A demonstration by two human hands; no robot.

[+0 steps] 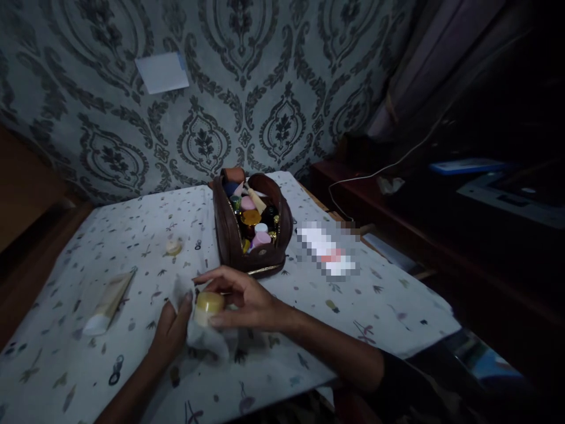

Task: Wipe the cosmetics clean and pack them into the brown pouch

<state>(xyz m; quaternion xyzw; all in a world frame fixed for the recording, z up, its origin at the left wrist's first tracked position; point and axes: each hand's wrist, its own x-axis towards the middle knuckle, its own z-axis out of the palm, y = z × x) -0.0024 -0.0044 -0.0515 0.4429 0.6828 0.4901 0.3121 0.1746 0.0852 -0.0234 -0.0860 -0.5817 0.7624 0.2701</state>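
1. A wall with a dark ornamental pattern rises at the far side, a pale rectangular card on it toward the left.
2. Below it, the table wears a white covering printed with small plants and other motifs; the light is dim.
3. An unzipped brown bag stands at the far middle of the table, packed with small containers with pink, white and amber-coloured tops, and a light-coloured handle slants up among them.
4. Nearer than the bag, the right hand pinches a small jar with a yellow lid between thumb and fingers.
5. The left hand, just left of the jar, grips a white cloth between thumb and fingers; the cloth lies against the jar's lower part.
6. A pale tube with a white cap lies at the left, its cap end nearer.
7. Farther off, between tube and bag, sits a small pale round item.
8. Right of the bag, a whitish object is pixelated beyond recognition.
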